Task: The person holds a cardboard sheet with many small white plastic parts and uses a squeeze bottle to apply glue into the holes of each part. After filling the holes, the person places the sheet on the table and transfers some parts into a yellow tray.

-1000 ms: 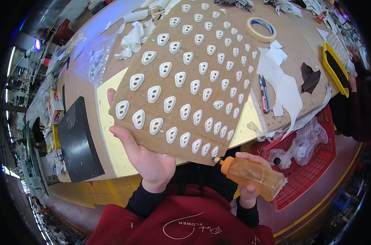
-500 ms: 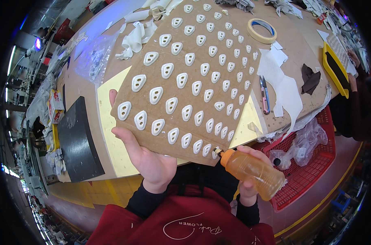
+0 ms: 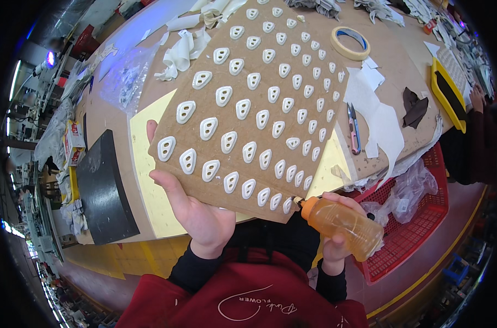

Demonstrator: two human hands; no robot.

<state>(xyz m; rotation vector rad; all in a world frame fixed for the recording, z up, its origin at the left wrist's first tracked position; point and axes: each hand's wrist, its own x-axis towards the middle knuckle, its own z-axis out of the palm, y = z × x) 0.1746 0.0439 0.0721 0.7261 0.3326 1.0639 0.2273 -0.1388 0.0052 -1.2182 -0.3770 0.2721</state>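
Observation:
A brown cardboard sheet (image 3: 204, 147) is held up at a tilt over the table edge. Rows of small white rounded-triangle pieces with holes (image 3: 209, 129) cover its face. My left hand (image 3: 202, 218) grips the sheet at its lower left, thumb in front and some fingers hidden behind. In my right hand (image 3: 336, 240) is an orange-capped squeeze bottle (image 3: 344, 224) with amber liquid, tilted so its narrow nozzle points up-left. The nozzle tip lies close to the last white piece at the sheet's lower right corner; whether they touch I cannot tell.
Tape roll (image 3: 350, 44), pink-handled snips (image 3: 354, 128) and white scraps (image 3: 377, 115) lie right of the sheet. A black mat (image 3: 106, 188) is at left. Below the table's right edge stands a red basket (image 3: 412, 240) with plastic bags. A co-worker's hand (image 3: 477, 98) shows near a yellow tray (image 3: 448, 95).
The bottle and my right hand have shifted slightly right, drawing the nozzle off the corner piece. The sheet and my left hand stay nearly still. The co-worker's hand moved a little.

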